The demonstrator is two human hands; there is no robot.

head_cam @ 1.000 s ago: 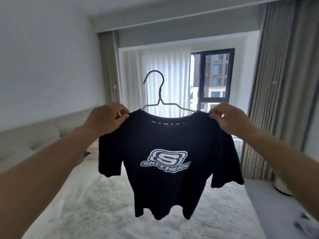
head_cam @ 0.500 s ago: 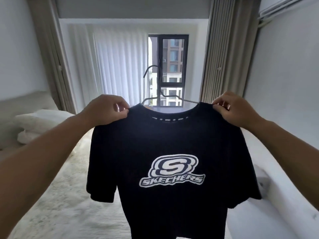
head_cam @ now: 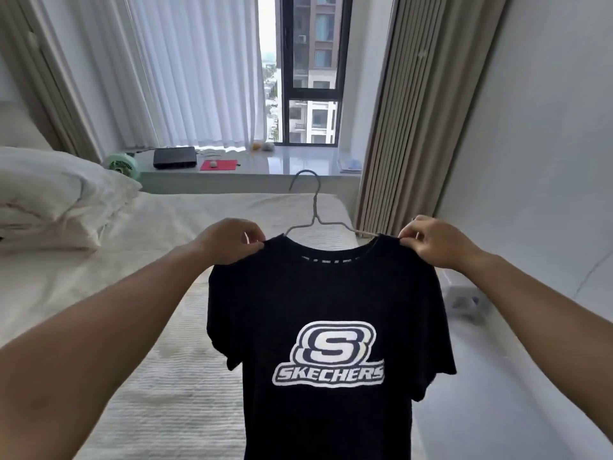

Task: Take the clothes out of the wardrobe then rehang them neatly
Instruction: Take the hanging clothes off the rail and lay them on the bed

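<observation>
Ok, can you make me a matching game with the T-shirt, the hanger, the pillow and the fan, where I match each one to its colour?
Things:
1. T-shirt
2. hanger
3. pillow
4. fan

Colours:
A. white
B. light green
C. black with a white logo
D. silvery grey

Pairs: 1-C, 2-D, 3-A, 4-B

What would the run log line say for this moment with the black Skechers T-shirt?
stage: shirt on hanger, held up over bed | left hand: pinches black Skechers T-shirt shoulder | right hand: pinches other shoulder | wire hanger: inside collar, hook free
</observation>
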